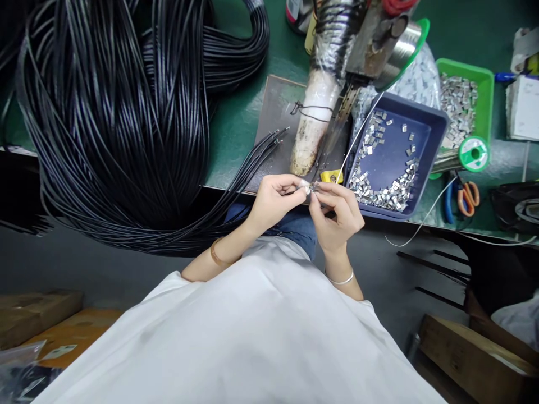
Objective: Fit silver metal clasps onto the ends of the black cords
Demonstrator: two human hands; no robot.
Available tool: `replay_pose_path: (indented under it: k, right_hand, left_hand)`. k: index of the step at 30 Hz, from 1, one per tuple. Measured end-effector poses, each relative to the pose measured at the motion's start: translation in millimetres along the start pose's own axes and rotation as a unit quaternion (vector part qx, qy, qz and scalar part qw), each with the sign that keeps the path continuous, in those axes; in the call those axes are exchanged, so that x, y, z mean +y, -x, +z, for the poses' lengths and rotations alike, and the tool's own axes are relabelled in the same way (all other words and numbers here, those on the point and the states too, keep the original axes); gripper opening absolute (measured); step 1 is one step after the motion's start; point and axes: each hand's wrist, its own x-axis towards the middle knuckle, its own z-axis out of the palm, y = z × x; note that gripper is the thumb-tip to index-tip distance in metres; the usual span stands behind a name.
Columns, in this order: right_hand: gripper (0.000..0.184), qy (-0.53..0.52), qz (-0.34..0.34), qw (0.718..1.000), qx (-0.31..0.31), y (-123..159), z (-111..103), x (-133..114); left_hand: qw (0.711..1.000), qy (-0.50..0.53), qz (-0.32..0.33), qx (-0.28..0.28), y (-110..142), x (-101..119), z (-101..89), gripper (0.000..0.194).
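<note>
At the table's front edge, my left hand [275, 197] and my right hand [337, 214] meet with their fingertips pinched together. My left hand grips the end of a black cable, mostly hidden by the fingers. Between the fingertips of my right hand sits a small metal connector piece [314, 188], partly covered. Just beyond them lies a small yellow block [332, 176]. Stripped ends of several black cables [269, 140] rest on a brown board [275, 104] to the left. Small metal shells [391, 193] lie in a dark blue tray [427, 120] at the right.
A large bundle of black cable [118, 112] covers the left side. Over the board hangs a wrapped white tube [315, 104], beside a solder wire spool [402, 56]. Farther right are a green tray [484, 90], a green-and-white reel [475, 154] and orange-handled scissors [467, 196].
</note>
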Motion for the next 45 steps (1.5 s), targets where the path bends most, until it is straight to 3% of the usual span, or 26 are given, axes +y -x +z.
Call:
replay_pose_path:
  k: [8,12,14,16,18,19,20,22,24,26,28,31,33,36,38,41,43,45]
  right_hand:
    - [0.010,-0.005,-0.022,1.000,0.001,-2,1,1]
    - [0.006,-0.035,0.024,0.999,-0.013,-3,-4,0]
    - [0.004,-0.045,0.055,0.997,0.016,-5,-12,2]
    - [0.005,-0.034,0.043,0.991,0.124,-8,-25,3]
    - [0.013,-0.004,0.013,0.969,0.247,-14,-42,3]
    - [0.019,0.006,0.018,0.964,0.264,-17,-50,3]
    - [0.023,0.012,0.052,0.970,0.238,-20,-58,5]
    - [0.021,0.019,0.150,0.980,0.132,-27,-70,11]
    - [0.015,0.048,0.205,0.977,0.039,-32,-76,25]
    - [0.014,0.116,0.203,0.972,-0.006,-38,-78,44]
    - [0.013,0.173,0.181,0.966,-0.065,-43,-75,62]
    - [0.010,0.185,0.156,0.961,-0.135,-50,-68,78]
    - [0.010,0.208,0.131,0.958,-0.148,-53,-65,79]
    - [0.009,0.253,0.095,0.953,-0.135,-52,-63,76]
    - [0.009,0.248,0.090,0.958,-0.112,-50,-64,75]
    - [0.011,0.190,0.117,0.974,-0.038,-48,-69,70]
    - [0.013,0.106,0.156,0.982,0.025,-47,-71,59]
    - [0.019,0.008,0.187,0.981,0.054,-43,-69,42]
  left_hand:
    - [1.000,0.018,-0.006,-0.012,-1,-2,1.0,0.007]
    - [0.999,-0.006,0.002,-0.033,2,-2,-0.7,0.011]
    - [0.996,-0.034,-0.011,-0.085,7,-1,-4.8,0.014]
    - [0.978,-0.091,-0.021,-0.186,15,-1,-11.4,0.013]
    - [0.939,-0.167,-0.006,-0.300,24,-1,-19.3,0.011]
    - [0.921,-0.197,0.006,-0.335,28,-2,-23.3,0.012]
    - [0.916,-0.215,0.015,-0.338,31,-3,-27.2,0.013]
    - [0.941,-0.224,0.038,-0.250,32,-5,-34.7,0.016]
    - [0.964,-0.239,0.089,-0.075,24,-5,-42.2,0.018]
    - [0.932,-0.311,0.164,0.089,9,-5,-49.9,0.015]
    - [0.880,-0.408,0.191,0.151,-9,-5,-56.6,0.013]
    - [0.840,-0.496,0.183,0.118,-26,-7,-61.7,0.012]
    - [0.840,-0.500,0.183,0.107,-26,-10,-61.8,0.011]
    - [0.883,-0.413,0.183,0.131,-16,-13,-59.7,0.010]
    - [0.919,-0.299,0.178,0.186,-7,-10,-57.1,0.009]
    - [0.945,-0.138,0.167,0.247,8,0,-48.5,0.011]
    - [0.973,-0.065,0.138,0.176,17,9,-38.7,0.018]
    - [0.998,0.008,0.064,0.012,26,13,-26.8,0.023]
